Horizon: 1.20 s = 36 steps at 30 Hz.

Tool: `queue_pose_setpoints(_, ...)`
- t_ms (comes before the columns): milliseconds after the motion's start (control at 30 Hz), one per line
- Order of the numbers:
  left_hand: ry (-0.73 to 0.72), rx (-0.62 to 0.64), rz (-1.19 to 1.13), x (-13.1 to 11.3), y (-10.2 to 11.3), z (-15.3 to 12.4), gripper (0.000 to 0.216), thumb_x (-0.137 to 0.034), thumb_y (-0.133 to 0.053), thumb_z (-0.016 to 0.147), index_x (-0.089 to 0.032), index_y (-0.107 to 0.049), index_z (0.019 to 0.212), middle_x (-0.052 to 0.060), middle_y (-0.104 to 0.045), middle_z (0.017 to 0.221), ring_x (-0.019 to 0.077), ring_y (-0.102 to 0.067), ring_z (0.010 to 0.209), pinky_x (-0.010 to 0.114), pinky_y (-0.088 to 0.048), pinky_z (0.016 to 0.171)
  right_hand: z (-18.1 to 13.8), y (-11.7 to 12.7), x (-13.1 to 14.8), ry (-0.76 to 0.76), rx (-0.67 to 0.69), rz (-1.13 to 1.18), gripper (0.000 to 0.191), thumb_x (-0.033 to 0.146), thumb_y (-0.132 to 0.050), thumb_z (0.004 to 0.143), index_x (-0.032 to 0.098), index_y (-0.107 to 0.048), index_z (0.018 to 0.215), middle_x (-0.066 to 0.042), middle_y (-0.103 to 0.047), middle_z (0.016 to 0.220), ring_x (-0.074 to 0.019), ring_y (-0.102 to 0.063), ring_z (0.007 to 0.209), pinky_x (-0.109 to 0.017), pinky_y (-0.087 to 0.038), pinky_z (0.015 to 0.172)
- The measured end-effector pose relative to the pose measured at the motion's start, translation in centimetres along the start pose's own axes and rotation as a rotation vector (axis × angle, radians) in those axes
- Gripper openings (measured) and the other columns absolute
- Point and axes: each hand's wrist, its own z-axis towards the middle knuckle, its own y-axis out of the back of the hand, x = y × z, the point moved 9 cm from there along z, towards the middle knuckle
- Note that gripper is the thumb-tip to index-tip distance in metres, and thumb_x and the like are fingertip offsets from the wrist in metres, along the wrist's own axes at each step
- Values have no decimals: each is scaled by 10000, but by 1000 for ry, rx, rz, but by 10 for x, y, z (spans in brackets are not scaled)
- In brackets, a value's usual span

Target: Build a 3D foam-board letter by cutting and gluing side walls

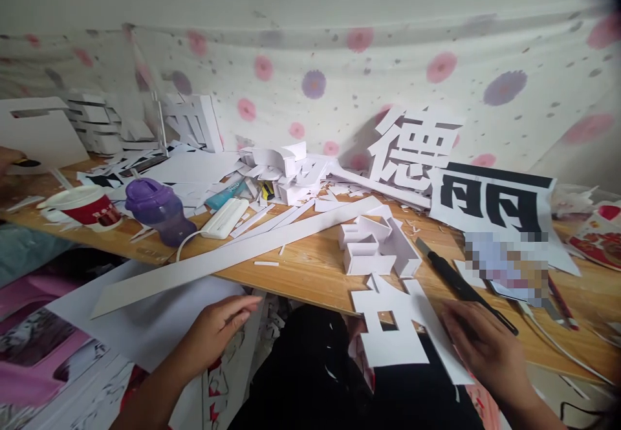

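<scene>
The one view sits on the person's head, close to the front edge of a wooden table (301, 268). It faces forward and down across the table toward the flowered cloth (339, 68) hung on the wall behind. It is near enough that the left hand (218, 326) and right hand (480, 346) enter at the bottom edge with the dark lap (310, 365) between them. The frame is tilted, so the table's near edge slopes down from left to right.
</scene>
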Motion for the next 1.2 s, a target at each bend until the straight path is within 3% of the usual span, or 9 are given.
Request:
queue_pose_setpoints(133,-72,-245,168,-14,28,10,283,-478,-555,783,-243,-679,685,2,-700,660,185,-644,619,255,-490,595,6,3,6,16,-16,-17,172,298,-593,881,185,-664,989,-76,-700,820,-212,-669,730,-310,-550,661)
queue_pose_setpoints(233,-172,-273,322,-29,23,22,428,-473,-484,844,-221,-527,501,-24,-556,471,140,-524,467,247,-395,504,6,2,7,35,-6,-33,175,291,-588,884,182,-661,999,-74,-704,828,-209,-673,742,-307,-551,690)
queue_pose_setpoints(433,-488,-404,440,-59,14,39,186,-345,-513,874,-242,-668,870,12,-675,826,181,-630,797,269,-458,752,6,2,6,6,-5,-37,172,262,-601,874,189,-651,1022,-76,-697,851,-212,-672,768,-315,-561,691)
queue_pose_setpoints(600,-557,-485,422,-67,11,44,141,-314,-546,853,-253,-672,868,25,-658,855,207,-624,812,307,-461,805,10,2,8,-28,0,-19,185,181,-609,859,191,-646,1040,-79,-702,871,-206,-670,799,-332,-569,716)
queue_pose_setpoints(700,-544,-431,350,-75,-6,45,127,-316,-555,853,-250,-661,875,18,-659,841,195,-625,776,304,-479,775,9,1,6,-48,15,-1,191,171,-604,852,188,-651,1036,-75,-706,857,-213,-674,798,-358,-568,728)
queue_pose_setpoints(800,-516,-297,268,-92,-39,50,138,-335,-570,844,-247,-653,910,23,-671,854,186,-630,767,290,-507,729,7,0,5,-63,31,32,194,158,-597,853,182,-648,1039,-83,-704,868,-217,-672,811,-371,-561,741)
queue_pose_setpoints(933,-457,-208,176,-118,-78,68,317,-321,-607,795,-247,-624,1103,59,-676,1046,219,-641,932,348,-519,869,8,-3,5,-63,77,64,205,156,-575,863,182,-640,1056,-82,-703,883,-214,-667,827,-376,-554,760)
queue_pose_setpoints(1067,-369,-161,61,-126,-101,91,479,-283,-654,743,-243,-571,1214,59,-677,1087,223,-646,974,386,-522,910,9,0,7,-36,73,79,202,137,-576,858,169,-631,1050,-82,-702,884,-208,-661,826,-372,-551,770)
queue_pose_setpoints(1200,-340,-103,-75,-130,-112,100,434,-339,-590,826,-216,-560,1241,90,-666,1166,223,-645,1030,392,-518,941,10,2,7,-42,64,84,192,133,-569,861,167,-634,1039,-82,-702,864,-212,-660,819,-379,-551,771)
